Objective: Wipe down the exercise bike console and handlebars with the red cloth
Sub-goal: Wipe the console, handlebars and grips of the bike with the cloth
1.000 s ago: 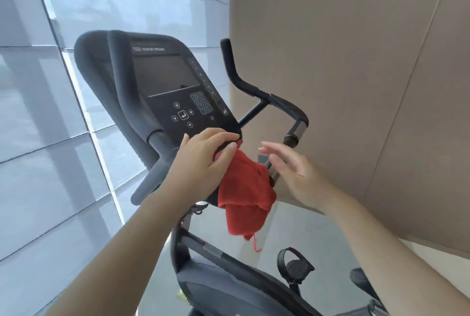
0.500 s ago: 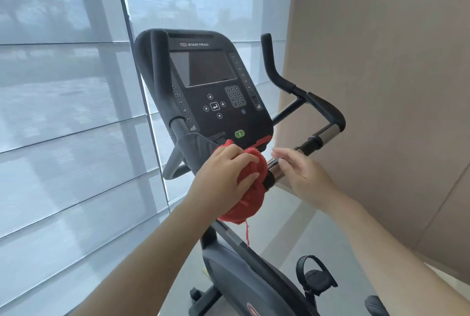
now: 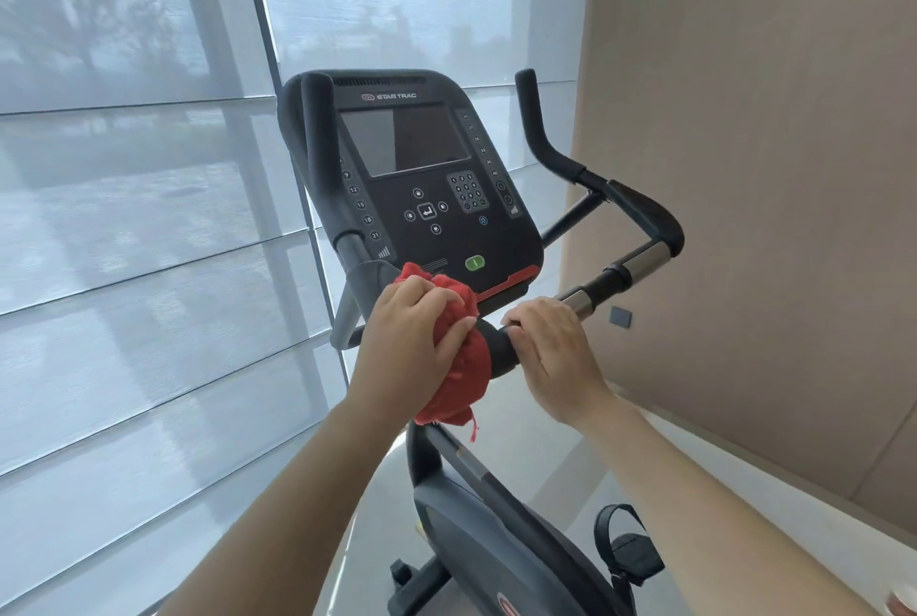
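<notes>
Below the lower left corner of the console (image 3: 496, 238), one red cloth (image 3: 459, 357) is bunched against the black bar, with a loose thread hanging from its lower end. The left hand (image 3: 412, 342) grasps the cloth, fingers curled over the wad and pressing it to the bar. The right hand (image 3: 551, 347) is clenched round the right handlebar (image 3: 640, 218) just beside the cloth, fingers wrapped over the top of the tube; the two hands are near each other but apart.

White lettering at the top of the single console reads "STAR TRAC", with a small red oval logo to its left. Under it is one dark screen (image 3: 407, 139). Down the left side runs a column of round keys marked 9, 12, 15, 18 and 21; a matching column on the right is too small to read. One number keypad (image 3: 466, 192) sits under the screen, beside four round keys ringed about a square enter key. One green button (image 3: 475, 262) lies near the lower edge, above a red trim strip.

Two upright horns rise, the left handlebar (image 3: 317, 144) overlapping the console's side and the right one well apart from it. Two chrome sections show on the right bar. One strapped pedal (image 3: 627, 551) is visible low down, and a red logo on the bike body is cut off by the frame edge
</notes>
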{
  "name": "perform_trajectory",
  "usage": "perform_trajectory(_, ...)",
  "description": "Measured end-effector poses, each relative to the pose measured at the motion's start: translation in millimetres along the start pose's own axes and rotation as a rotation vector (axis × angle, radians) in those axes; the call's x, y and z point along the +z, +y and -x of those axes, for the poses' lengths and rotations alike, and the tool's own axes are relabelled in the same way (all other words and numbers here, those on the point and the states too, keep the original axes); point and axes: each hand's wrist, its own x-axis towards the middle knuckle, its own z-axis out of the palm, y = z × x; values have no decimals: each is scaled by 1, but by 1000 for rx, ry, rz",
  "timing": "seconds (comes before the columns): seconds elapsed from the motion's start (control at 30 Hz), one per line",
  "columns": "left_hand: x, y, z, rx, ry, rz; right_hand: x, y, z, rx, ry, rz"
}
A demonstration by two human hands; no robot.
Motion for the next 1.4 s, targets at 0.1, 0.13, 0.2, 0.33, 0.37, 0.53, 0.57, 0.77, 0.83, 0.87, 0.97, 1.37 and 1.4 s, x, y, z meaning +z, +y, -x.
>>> perform_trajectory(0.1,1,-2,0,-27,19,19,2,2,-1,4,17,-7)
perform_trajectory(0.13,1,-4,-3,-39,13,21,2,3,-1,-2,12,-9)
perform_trajectory(0.2,-1,-6,-11,-74,1,10,0,5,0,-19,-2,-11)
perform_trajectory(0.33,-2,2,-9,-107,-2,-9,0,5,0,-17,-23,-10)
perform_trajectory(0.37,-3,2,-5,-86,-11,-5,0,4,0,-13,-23,-7)
perform_trajectory(0.53,-23,-16,9,-40,-21,25,-1,2,0,-4,18,-10)
perform_trajectory(0.57,-29,-22,9,-69,-2,34,-1,1,-1,8,23,10)
perform_trajectory(0.77,-57,-52,-16,-264,217,144,2,-9,-33,68,-36,63)
perform_trajectory(0.83,-48,-49,-25,-318,253,206,3,-9,-36,51,-36,38)
perform_trajectory(0.87,-38,-45,-27,-344,213,227,3,-9,-35,45,-5,21)
perform_trajectory(0.97,-2,-30,-21,-346,79,132,5,-8,-31,30,66,13)
perform_trajectory(1.37,2,-53,-23,-253,91,234,14,-3,-29,19,152,-49)
perform_trajectory(1.4,1,-54,-25,-261,82,236,14,-2,-29,14,155,-47)
